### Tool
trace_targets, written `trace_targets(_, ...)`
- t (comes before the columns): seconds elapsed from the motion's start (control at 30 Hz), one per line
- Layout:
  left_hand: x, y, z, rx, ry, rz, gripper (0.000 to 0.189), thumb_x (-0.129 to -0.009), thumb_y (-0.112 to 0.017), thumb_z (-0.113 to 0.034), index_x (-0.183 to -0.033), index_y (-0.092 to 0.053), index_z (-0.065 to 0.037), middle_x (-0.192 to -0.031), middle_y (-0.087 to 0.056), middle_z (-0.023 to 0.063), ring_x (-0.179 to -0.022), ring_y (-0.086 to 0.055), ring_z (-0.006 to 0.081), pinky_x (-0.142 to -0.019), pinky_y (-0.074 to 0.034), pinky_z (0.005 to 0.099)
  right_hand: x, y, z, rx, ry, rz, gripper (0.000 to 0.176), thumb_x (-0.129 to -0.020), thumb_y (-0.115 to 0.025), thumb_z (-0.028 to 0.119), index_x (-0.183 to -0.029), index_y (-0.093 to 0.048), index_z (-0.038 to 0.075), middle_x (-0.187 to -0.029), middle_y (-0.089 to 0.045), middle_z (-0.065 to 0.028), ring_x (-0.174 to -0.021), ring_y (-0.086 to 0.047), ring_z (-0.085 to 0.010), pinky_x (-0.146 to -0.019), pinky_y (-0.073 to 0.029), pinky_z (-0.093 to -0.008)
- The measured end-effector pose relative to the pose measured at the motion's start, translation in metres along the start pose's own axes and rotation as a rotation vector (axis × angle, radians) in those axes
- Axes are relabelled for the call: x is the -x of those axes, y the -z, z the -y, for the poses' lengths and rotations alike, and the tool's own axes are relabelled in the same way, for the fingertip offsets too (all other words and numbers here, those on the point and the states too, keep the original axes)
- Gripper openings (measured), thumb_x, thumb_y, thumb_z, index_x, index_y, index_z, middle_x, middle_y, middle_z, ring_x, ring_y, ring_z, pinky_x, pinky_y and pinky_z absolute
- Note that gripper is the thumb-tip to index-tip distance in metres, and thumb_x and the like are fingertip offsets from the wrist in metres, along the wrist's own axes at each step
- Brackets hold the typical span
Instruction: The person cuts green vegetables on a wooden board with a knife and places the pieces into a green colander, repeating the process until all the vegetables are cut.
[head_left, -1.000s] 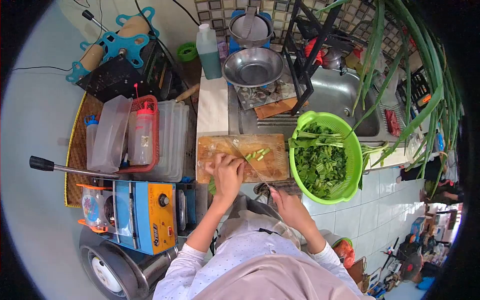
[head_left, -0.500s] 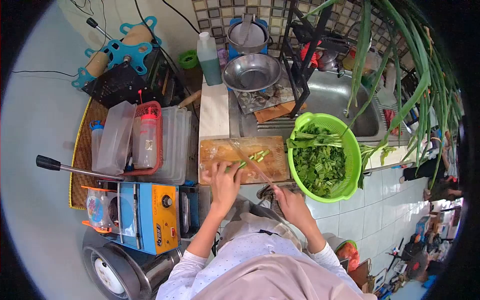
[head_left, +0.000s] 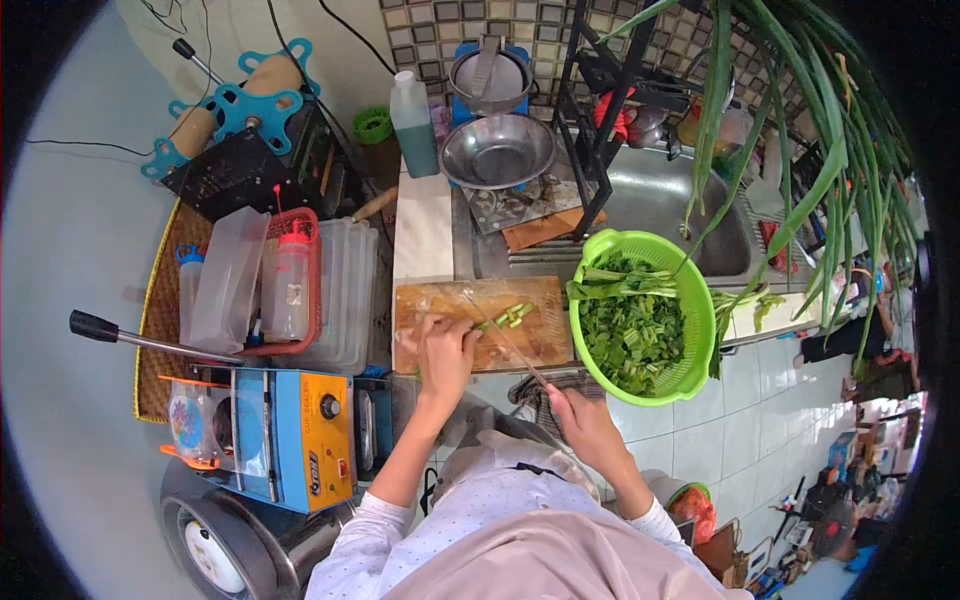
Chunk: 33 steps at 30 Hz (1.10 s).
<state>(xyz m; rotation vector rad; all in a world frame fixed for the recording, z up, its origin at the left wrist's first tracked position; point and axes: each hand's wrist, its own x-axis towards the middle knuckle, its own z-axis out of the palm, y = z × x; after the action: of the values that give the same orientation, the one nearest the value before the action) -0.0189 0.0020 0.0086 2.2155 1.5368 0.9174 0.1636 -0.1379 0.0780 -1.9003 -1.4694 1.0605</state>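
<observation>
Knife (head_left: 515,349) handle sits wrapped in the right hand (head_left: 592,432), its blade slanting across the wooden cutting board (head_left: 540,352). The left hand (head_left: 446,358) is curled narrow, holding green stalks (head_left: 483,325) against the board, close to the blade's left side. Cut pieces (head_left: 517,315) lie just right of the blade. A green colander (head_left: 707,325) holding chopped leaves (head_left: 635,325) stands beside the board's right edge.

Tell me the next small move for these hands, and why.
Probably one more short slice: the right hand holds the knife slanting across the cutting board, cut green pieces lie to its right, and the left hand is close on the other side.
</observation>
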Motion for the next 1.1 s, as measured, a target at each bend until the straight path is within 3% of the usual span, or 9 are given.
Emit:
trace_targets(0.4, -0.006, 0.000, -0.006, -0.097, 0.031, -0.016, 0.010, -0.075, -0.071, -0.019, -0.082, -0.073, -0.011, -0.090, -0.066, 0.0056, -0.102, -0.049, 0.0280, -0.088, -0.025, 0.0500, 0.001, -0.010, -0.004, 0.050, -0.025, 0.020, 0.041, -0.098, -0.041, 0.035, -0.101, -0.060, -0.002, -0.082, -0.061, -0.0297, -0.076, -0.058, -0.0486, -0.068, -0.046, -0.0546)
trace_targets(0.5, -0.006, 0.000, -0.005, -0.051, 0.046, -0.022, 0.010, -0.075, -0.071, -0.018, -0.082, -0.073, -0.011, -0.089, -0.066, 0.0052, -0.102, -0.049, 0.0281, -0.088, -0.025, 0.0507, 0.000, -0.015, -0.010, 0.079, -0.008, 0.015, 0.040, -0.100, -0.040, 0.032, -0.100, -0.059, -0.004, -0.077, -0.060, -0.0263, -0.072, -0.057, -0.0460, -0.063, -0.044, -0.0499)
trace_targets(0.9, -0.005, -0.007, 0.004, 0.007, -0.012, -0.014, 0.006, -0.074, -0.069, -0.013, -0.078, -0.072, -0.011, -0.087, -0.064, 0.0056, -0.104, -0.047, 0.0304, -0.087, -0.024, 0.0543, -0.021, -0.021, -0.004, 0.221, 0.070, 0.053, 0.038, -0.099, -0.040, 0.030, -0.099, -0.058, -0.004, -0.073, -0.060, -0.0262, -0.068, -0.057, -0.0470, -0.061, -0.044, -0.0536)
trace_targets(1.0, -0.004, 0.002, -0.006, -0.157, -0.047, 0.009, 0.008, -0.075, -0.068, -0.015, -0.081, -0.072, -0.011, -0.090, -0.062, 0.0063, -0.104, -0.047, 0.0310, -0.087, -0.024, 0.0555, -0.032, -0.027, -0.008, 0.244, 0.080, 0.021, 0.038, -0.099, -0.041, 0.030, -0.100, -0.058, -0.003, -0.073, -0.060, -0.0270, -0.067, -0.057, -0.0477, -0.059, -0.044, -0.0547)
trace_targets(1.1, 0.002, 0.003, -0.002, -0.151, -0.078, -0.005, 0.011, -0.076, -0.068, -0.018, -0.084, -0.072, -0.012, -0.094, -0.061, 0.0062, -0.104, -0.047, 0.0305, -0.087, -0.024, 0.0556, -0.036, -0.027, -0.011, 0.169, 0.076, 0.003, 0.039, -0.098, -0.041, 0.032, -0.092, -0.057, -0.004, -0.072, -0.060, -0.0286, -0.069, -0.058, -0.0488, -0.061, -0.045, -0.0554)
